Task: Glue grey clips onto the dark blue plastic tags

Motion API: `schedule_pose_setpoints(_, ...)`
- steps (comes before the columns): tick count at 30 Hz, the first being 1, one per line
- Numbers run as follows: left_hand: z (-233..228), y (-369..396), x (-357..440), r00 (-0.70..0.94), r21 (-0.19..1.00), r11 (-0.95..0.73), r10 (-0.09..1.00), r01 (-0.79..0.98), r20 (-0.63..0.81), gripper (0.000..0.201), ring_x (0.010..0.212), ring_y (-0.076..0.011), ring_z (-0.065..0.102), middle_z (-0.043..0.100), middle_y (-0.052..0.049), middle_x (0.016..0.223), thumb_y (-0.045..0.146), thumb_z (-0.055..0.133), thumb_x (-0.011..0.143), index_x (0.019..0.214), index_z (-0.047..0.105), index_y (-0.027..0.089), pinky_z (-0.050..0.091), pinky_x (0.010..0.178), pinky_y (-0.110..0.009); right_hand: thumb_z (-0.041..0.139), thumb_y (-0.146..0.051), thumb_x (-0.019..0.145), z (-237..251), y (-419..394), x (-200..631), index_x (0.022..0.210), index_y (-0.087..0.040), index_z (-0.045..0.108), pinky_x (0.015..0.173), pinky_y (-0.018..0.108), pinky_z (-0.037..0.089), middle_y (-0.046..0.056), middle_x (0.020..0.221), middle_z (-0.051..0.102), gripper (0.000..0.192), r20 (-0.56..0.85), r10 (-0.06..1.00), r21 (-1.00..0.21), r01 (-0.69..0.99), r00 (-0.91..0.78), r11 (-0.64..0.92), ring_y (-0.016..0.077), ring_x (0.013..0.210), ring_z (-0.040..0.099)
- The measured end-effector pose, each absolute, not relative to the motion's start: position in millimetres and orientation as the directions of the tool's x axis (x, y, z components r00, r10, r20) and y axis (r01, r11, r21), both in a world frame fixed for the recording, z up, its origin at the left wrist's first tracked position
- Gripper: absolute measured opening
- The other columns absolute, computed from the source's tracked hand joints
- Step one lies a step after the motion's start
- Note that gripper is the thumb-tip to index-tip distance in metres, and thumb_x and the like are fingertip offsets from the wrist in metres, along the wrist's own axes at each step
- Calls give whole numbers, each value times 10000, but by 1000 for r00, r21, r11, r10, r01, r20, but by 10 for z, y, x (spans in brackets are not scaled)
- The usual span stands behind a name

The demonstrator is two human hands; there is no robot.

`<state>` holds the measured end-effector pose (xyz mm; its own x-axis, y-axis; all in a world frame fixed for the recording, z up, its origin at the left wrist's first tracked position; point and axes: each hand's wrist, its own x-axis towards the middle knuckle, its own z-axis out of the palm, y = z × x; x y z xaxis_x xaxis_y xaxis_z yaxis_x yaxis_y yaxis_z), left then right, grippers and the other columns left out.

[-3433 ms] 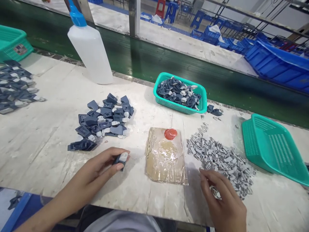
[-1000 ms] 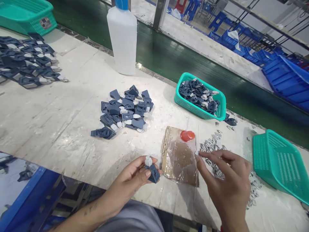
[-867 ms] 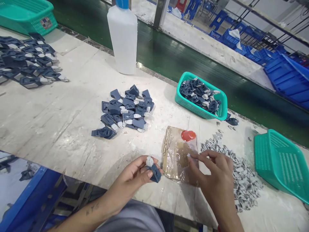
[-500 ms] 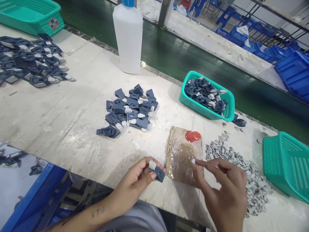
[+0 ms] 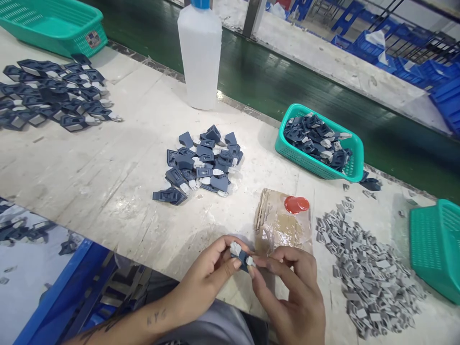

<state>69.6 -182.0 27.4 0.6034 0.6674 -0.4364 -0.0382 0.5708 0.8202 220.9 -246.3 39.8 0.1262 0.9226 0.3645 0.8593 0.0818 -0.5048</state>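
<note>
My left hand (image 5: pixel 212 270) pinches a dark blue plastic part (image 5: pixel 241 258) that has a light grey piece at its upper end. With thumb and forefinger, my right hand (image 5: pixel 293 282) holds a small light grey piece (image 5: pixel 250 261) against the lower end of that blue part. Just beyond my hands lies a cardboard pad (image 5: pixel 282 225) covered in clear glossy film or liquid, with a red cap-like object (image 5: pixel 296 204) on it. To the right spreads a heap of small grey pieces (image 5: pixel 373 278). Ahead sits a pile of blue parts with grey ends (image 5: pixel 204 163).
A green basket (image 5: pixel 319 165) of blue parts stands at the back right, another green basket (image 5: pixel 434 249) at the far right, and a third (image 5: pixel 53 33) at the back left. A white bottle (image 5: pixel 200 57) stands upright near the green conveyor belt (image 5: pixel 258 76). More blue parts (image 5: pixel 50 96) lie left.
My right hand has moved left from over the cardboard, bringing its small grey piece onto the blue part. My left hand still holds that part. The whole view has shifted slightly.
</note>
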Motion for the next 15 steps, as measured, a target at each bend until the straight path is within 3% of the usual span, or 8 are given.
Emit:
schedule_pose_setpoints(5,256,-1846,680,601,840,542,676,-13,-427,135,910,-191,543,603,-14,913,283,495,865,957,579,231,390,808,-284,621,-172,770,402,-2494,2164,899,-227,622,649,255,433,37,844,477,141,324,944,-483,869,64,107,149,823,451)
schedule_pose_setpoints(9,268,-1836,685,593,828,555,694,-81,-408,130,983,-198,574,640,-22,968,267,493,871,943,596,232,400,869,-285,540,-165,826,362,-2593,1981,1156,-211,558,752,304,414,68,954,509,333,332,941,-455,885,69,95,184,919,429)
schedule_pose_setpoints(12,286,-1823,690,593,801,583,695,-132,-408,125,1038,-198,573,660,-27,1006,242,527,858,926,632,229,394,913,-285,491,-186,853,332,-2653,1883,1195,-229,521,759,301,425,67,994,484,345,300,933,-623,781,198,35,169,912,466)
schedule_pose_setpoints(15,315,-1839,693,627,730,636,681,-250,-378,93,1075,-200,575,694,-14,973,246,588,826,892,654,245,401,924,-282,510,-272,845,342,-2677,1863,1051,-236,521,662,251,454,45,987,483,210,138,865,-865,484,482,-132,126,805,521)
